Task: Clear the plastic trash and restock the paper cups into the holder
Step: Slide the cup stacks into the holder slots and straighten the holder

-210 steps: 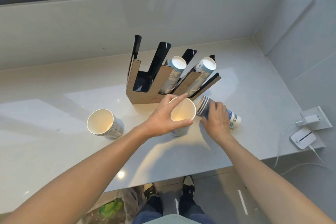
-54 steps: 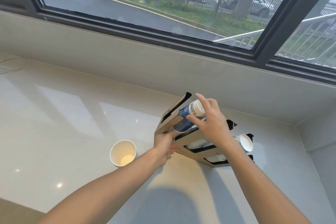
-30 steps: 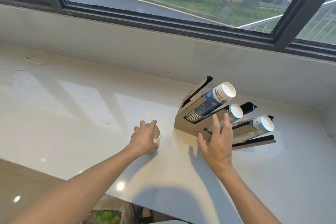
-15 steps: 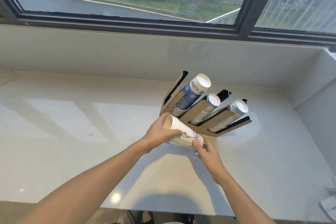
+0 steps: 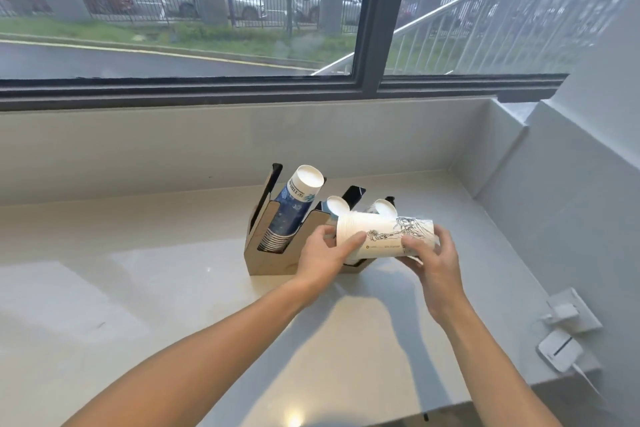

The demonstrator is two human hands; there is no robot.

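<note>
Right now I have the white paper cups [image 5: 382, 236] lying sideways in the air between both hands, just in front of the wooden cup holder [image 5: 268, 258] on the pale countertop [image 5: 121, 288]. My left hand [image 5: 323, 253] is closed around the rim end, thumb across the open mouth side and fingers along the wall; my right hand [image 5: 434, 263] is wrapped under and around the base end, where the line drawing is printed. Whether this is one cup or a short nested stack I cannot tell for sure, though faint ridges near the rim suggest more than one.

The holder's leftmost slot has a blue-patterned cup stack [image 5: 294, 211] leaning in it, base up. Two more stacks show behind my cups as white round bases [image 5: 337, 205], partly hidden. A black divider [image 5: 353, 196] pokes up between them.

To do this step well, I judge I should tip the rim end down and match the slant of the slots before lowering, so the cups slide along the divider rather than catching on it. Which slot has room is hidden behind my hands, so I should lift clear and look first. A light grip matters: squeezing would dent the paper wall.
</note>
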